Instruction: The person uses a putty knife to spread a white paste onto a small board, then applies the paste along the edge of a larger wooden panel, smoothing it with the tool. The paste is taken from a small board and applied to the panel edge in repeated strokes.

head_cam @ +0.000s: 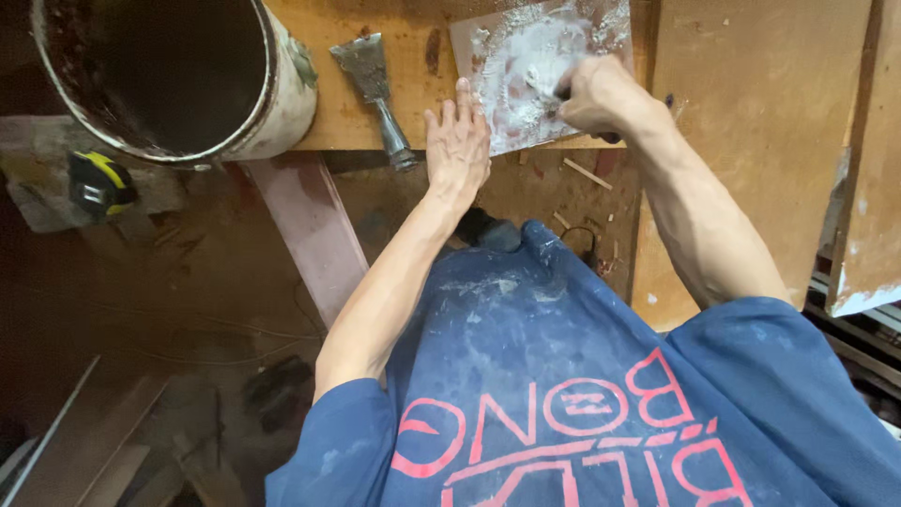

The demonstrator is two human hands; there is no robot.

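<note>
Flat putty-smeared grey board [526,66] lying under right grip [601,94] clenching a dark tool, left grip [457,141] spreading flat alongside, steadying.

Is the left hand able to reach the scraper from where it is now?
Probably yes. The left hand rests flat at the board's edge, and the scraper lies just beside it on the bench, with nothing between.
</note>
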